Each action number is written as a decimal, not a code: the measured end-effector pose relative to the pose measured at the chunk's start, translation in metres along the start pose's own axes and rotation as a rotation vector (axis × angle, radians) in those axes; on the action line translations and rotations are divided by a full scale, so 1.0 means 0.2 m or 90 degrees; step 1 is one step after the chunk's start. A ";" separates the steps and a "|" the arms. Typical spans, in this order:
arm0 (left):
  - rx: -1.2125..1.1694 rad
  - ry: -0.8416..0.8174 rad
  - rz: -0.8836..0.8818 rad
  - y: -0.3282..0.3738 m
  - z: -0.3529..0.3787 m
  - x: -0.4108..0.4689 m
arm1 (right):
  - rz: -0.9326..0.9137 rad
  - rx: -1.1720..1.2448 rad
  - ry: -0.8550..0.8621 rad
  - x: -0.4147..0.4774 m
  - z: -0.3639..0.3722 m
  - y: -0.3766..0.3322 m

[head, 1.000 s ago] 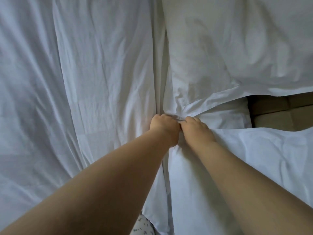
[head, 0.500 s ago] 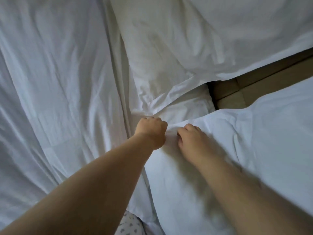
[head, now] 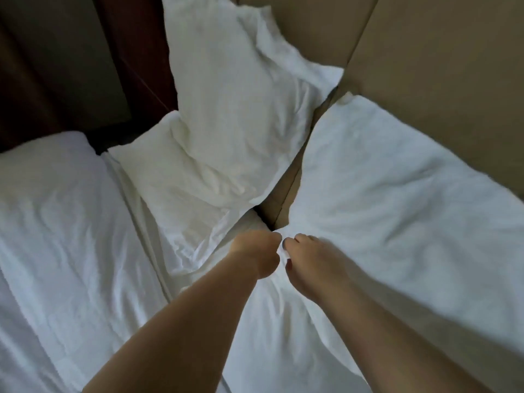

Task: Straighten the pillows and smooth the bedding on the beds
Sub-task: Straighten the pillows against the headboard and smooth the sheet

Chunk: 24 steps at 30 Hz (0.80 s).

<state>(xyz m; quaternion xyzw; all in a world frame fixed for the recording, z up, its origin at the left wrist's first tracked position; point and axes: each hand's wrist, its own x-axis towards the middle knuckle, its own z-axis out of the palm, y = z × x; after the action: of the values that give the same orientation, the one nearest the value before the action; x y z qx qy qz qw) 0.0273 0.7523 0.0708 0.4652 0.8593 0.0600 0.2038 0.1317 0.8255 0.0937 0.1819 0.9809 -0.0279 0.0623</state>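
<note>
Pillow (head: pixel 397 208), white, lies flat on my right with its far long edge against the tan headboard (head: pixel 439 52). It runs from frame centre out to the right edge. Its near-left corner sits right at both my hands, and creases fan out from that corner across the cover.

Left hand (head: pixel 256 253): closed into a fist, back of the hand up, gripping the very tip of the corner. The fingers are tucked under, so how much fabric they hold is hidden.

Right hand (head: pixel 307 262): just beside the left, almost touching it, resting on the pillow's top face. The fingers are curled down and the thumb is drawn in, pinching a fold of the cover. Nails are dark. Both forearms are bare and come in from the bottom edge.

Second pillow (head: pixel 235 109): up and left of my hands, propped tilted against the headboard, rumpled. Its lower corner ends just above my left hand, and a narrow strip of headboard shows between it and the pillow I hold.

Third pillow (head: pixel 153 165): lies partly under the second one, on its left side.

Crumpled sheet (head: pixel 192 242): just left of my left hand, below those two pillows.

White bedding (head: pixel 56 236): covers the left of the frame, wrinkled, split from the sheet by a seam.

Dark wood panel (head: pixel 133 52): top left, behind it all.
</note>
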 end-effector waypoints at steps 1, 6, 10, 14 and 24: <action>0.010 0.018 0.012 0.08 -0.08 0.00 | 0.007 -0.011 0.024 -0.03 -0.09 0.04; 0.024 0.111 0.074 0.42 -0.46 -0.01 | 0.067 -0.006 0.167 -0.17 -0.49 0.25; -0.021 0.195 0.118 0.64 -0.70 -0.01 | 0.189 -0.015 0.212 -0.27 -0.76 0.36; -0.057 0.196 0.159 0.82 -0.81 0.04 | 0.366 0.053 0.224 -0.40 -0.89 0.49; 0.153 0.225 0.170 0.91 -0.81 0.03 | 0.372 0.102 0.170 -0.53 -0.76 0.66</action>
<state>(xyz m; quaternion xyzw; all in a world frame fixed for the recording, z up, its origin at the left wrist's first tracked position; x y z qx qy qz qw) 0.1004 0.8727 0.2695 0.5774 0.8137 0.0642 -0.0163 0.2606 0.9218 0.2537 0.4621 0.8814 -0.0615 -0.0763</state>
